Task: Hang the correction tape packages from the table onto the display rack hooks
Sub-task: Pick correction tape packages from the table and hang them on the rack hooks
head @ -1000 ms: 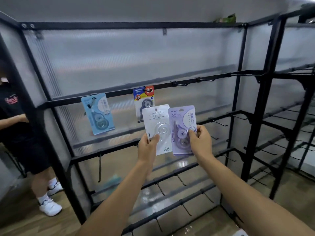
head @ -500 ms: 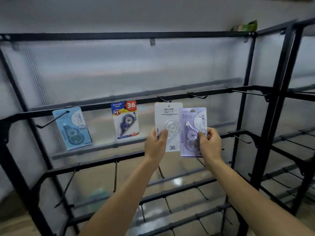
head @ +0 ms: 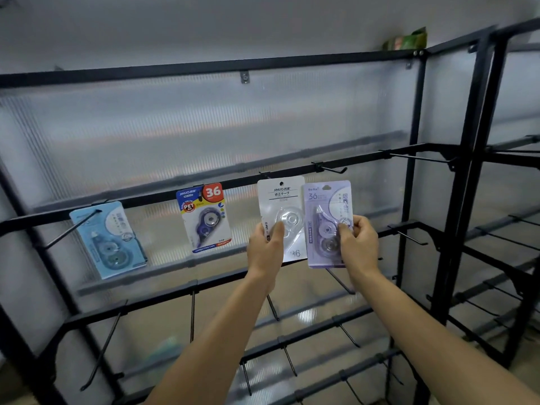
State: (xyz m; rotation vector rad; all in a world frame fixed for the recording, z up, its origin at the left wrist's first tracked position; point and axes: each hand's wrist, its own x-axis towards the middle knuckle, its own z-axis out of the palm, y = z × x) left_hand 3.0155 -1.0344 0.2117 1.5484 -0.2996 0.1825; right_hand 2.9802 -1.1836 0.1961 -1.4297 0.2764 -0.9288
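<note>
Left hand (head: 267, 249) pinches the white package (head: 282, 209) by its lower left, thumb in front; its hang hole sits at the rail (head: 146, 201), just under a hook (head: 264, 174); right hand (head: 358, 244) pinches the purple package (head: 327, 222) just beside it, below the next hook (head: 331, 170). To do this well: line the hole up with the hook tip, slide straight back, one package at a time. Whether the white one is already threaded cannot be told; fingers behind both packages hidden.
</note>
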